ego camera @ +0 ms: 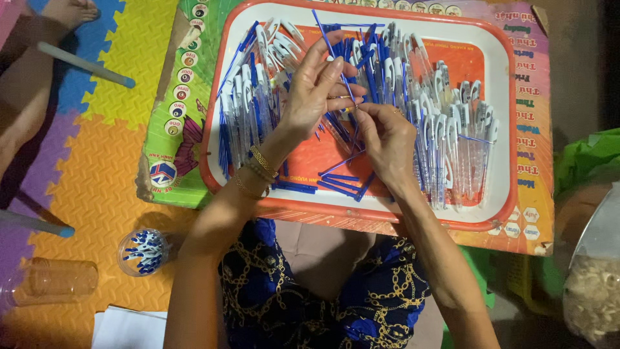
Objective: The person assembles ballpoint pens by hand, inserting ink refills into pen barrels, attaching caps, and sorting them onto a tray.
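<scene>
My left hand (314,90) and my right hand (385,137) meet over an orange and white tray (504,129). The left hand pinches a thin blue ink refill (329,45) that sticks up and away from me. The right hand's fingertips grip a small part at the lower end of that refill; what it is cannot be made out. Several clear pen barrels with white clips (445,123) lie in rows on the tray's right side, more of them (248,97) on its left. Loose blue refills (342,181) lie near the tray's front rim.
The tray rests on a colourful printed board (187,84) over foam floor tiles (110,161). A clear cup of small blue and white parts (143,251) stands at my left, an empty clear cup (55,281) beyond it. Another person's foot (68,10) is at top left.
</scene>
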